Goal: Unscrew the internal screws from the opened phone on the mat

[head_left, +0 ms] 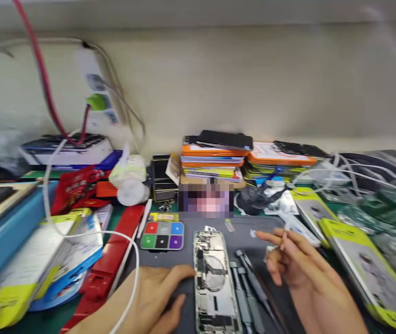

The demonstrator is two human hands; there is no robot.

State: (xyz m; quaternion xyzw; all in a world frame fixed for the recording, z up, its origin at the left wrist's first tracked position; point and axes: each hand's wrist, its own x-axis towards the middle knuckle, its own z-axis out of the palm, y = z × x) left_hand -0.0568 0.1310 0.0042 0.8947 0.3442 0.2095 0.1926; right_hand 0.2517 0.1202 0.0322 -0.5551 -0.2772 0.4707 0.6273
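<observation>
An opened phone housing lies on the dark grey mat with its inner parts showing, among them a round pale coil. My left hand rests to its left, fingers apart, and one fingertip is at the housing's left edge. To the right of the phone, my right hand is raised above the mat. One of its fingers points left; the others are pinched together around something small and thin that I cannot make out. Several grey screwdrivers lie between the housing and my right hand.
A colour-squared organiser sits left of the phone. Behind are stacked orange-and-white boxes with a dark phone on top. Yellow-and-grey packages line the right. A white cable crosses over my left forearm, near a red strap-like piece.
</observation>
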